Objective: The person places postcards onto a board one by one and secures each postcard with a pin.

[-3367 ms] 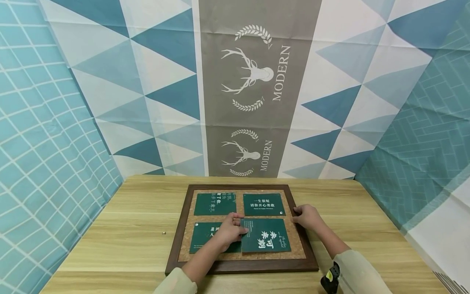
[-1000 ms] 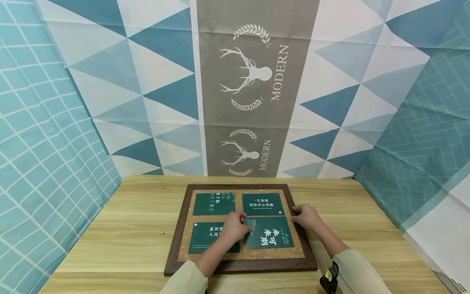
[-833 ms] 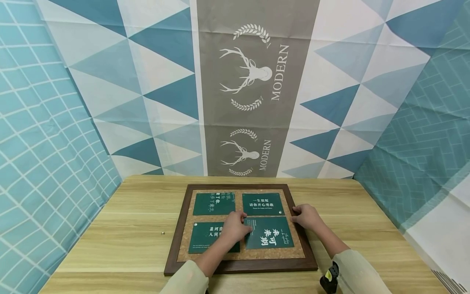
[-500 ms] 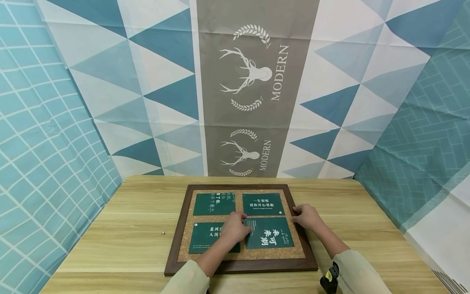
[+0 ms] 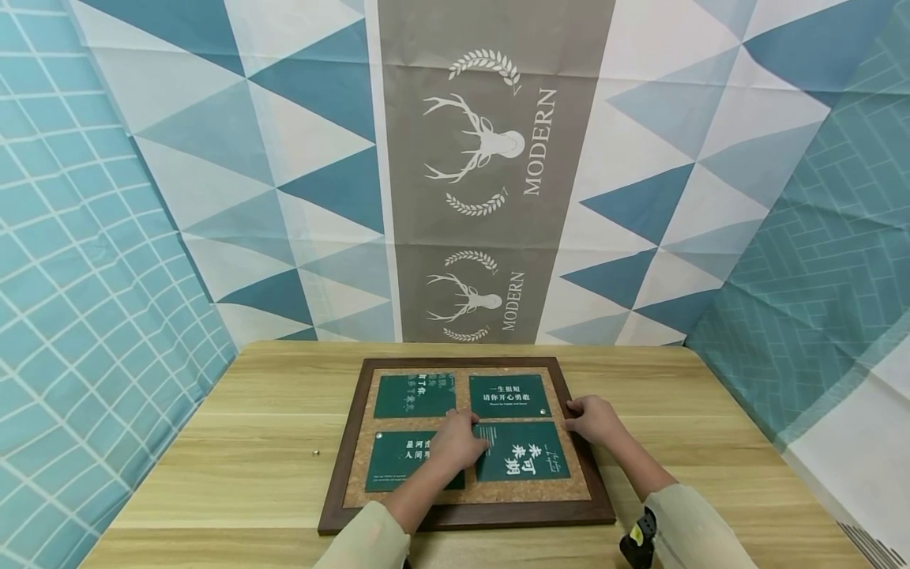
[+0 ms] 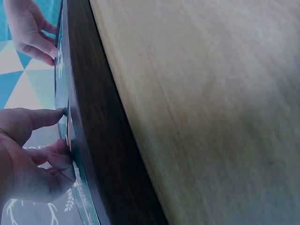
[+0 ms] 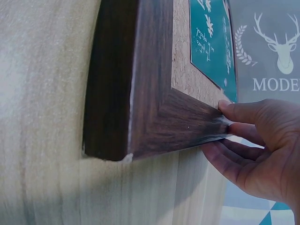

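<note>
A cork board (image 5: 490, 494) in a dark wooden frame (image 5: 536, 514) lies on the table, carrying several green cards printed with white characters. At the lower right card (image 5: 526, 462), my left hand (image 5: 455, 442) holds the left edge, thumb on its face and the other fingers curled by its top left corner. My right hand (image 5: 597, 420) grips the frame's right side; in the right wrist view its thumb (image 7: 239, 111) lies on top and the fingers reach under the outer edge. Both hands (image 6: 28, 33) show along the board in the left wrist view, the right one farther off.
Round pins sit on the upper right card (image 5: 508, 395) and lower left card (image 5: 391, 466). Another card (image 5: 405, 399) lies at the upper left. A small shiny pin (image 5: 316, 452) is on the wooden table (image 5: 235, 474), left of the frame. Patterned sheets cover the walls.
Since the oldest frame, my left hand has shifted the lower right card slightly right and away from me, uncovering more of the lower left card. My right hand keeps its place on the frame.
</note>
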Tool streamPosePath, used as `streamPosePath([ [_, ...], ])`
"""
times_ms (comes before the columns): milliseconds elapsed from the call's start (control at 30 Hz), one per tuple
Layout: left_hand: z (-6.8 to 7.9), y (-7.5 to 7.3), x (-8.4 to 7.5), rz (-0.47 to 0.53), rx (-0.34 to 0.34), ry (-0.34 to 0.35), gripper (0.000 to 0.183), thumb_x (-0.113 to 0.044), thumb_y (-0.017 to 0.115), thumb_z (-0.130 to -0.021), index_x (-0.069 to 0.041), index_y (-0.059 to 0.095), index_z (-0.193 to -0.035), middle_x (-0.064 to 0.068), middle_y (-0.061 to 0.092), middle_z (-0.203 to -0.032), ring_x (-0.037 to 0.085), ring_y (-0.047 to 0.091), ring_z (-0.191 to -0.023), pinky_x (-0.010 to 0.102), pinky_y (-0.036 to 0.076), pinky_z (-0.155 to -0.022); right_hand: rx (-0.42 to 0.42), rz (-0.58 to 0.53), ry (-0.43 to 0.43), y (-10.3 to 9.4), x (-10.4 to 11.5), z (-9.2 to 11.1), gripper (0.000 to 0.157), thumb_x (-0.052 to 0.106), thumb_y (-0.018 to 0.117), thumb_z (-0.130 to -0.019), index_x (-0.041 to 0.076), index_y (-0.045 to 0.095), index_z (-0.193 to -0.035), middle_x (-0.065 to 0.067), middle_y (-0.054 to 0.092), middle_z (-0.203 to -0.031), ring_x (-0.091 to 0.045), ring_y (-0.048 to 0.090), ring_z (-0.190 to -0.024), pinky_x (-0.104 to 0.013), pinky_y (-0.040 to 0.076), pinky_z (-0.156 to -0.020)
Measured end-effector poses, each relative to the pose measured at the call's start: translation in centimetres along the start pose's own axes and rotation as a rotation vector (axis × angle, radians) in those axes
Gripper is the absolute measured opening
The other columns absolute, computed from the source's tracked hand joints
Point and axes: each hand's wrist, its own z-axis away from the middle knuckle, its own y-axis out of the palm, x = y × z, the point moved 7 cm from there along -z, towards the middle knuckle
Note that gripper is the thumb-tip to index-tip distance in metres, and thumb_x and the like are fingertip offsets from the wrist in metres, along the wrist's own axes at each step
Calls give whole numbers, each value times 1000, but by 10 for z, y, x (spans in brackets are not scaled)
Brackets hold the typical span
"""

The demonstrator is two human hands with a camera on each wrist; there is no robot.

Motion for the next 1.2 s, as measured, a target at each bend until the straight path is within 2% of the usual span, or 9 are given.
streamPosePath([
  [333, 1, 0, -1, -8, -5, 1, 36, -19, 73, -80, -3, 63, -111, 18, 54, -107, 23, 54, -76, 37, 43, -56, -6, 0, 0, 0, 0, 0, 42, 8, 66, -84, -12, 57, -120, -27, 57, -124, -43, 51, -116, -48, 49, -90],
  [567, 1, -1, 0, 58, 17, 38, 37, -19, 70, -82, -1, 61, -113, 19, 54, -108, 24, 54, -80, 39, 45, -61, -7, 4, 0, 0, 1, 0, 42, 8, 66, -84, -12, 58, -119, -26, 57, -124, -43, 51, -117, -48, 49, -90],
  [667, 4, -4, -1, 114, 35, 61, 38, -18, 68, -83, 1, 59, -115, 16, 55, -102, 23, 54, -80, 37, 44, -62, -7, 7, -2, 0, 0, -1, 42, 9, 67, -84, -12, 57, -119, -25, 58, -124, -43, 50, -117, -48, 49, -90],
  [800, 5, -6, 1, 184, 64, 74, 38, -16, 66, -86, 3, 58, -117, 9, 51, -85, 18, 47, -67, 31, 37, -54, -8, 13, -3, 0, 0, -1, 42, 9, 67, -84, -13, 57, -119, -25, 58, -124, -43, 50, -117, -48, 49, -90],
  [900, 6, -8, 5, 222, 81, 76, 37, -14, 64, -87, 4, 56, -119, 5, 48, -78, 15, 41, -61, 28, 33, -52, -9, 13, 0, 0, 1, -2, 42, 9, 66, -84, -13, 57, -119, -25, 58, -124, -43, 51, -117, -48, 49, -90],
  [1200, 6, -13, 16, 263, 75, 77, 36, -14, 64, -87, 1, 57, -120, 9, 54, -95, 18, 48, -79, 32, 40, -63, -4, 11, 3, 0, 1, 0, 42, 9, 66, -85, -12, 57, -120, -25, 57, -125, -43, 50, -118, -48, 49, -90],
])
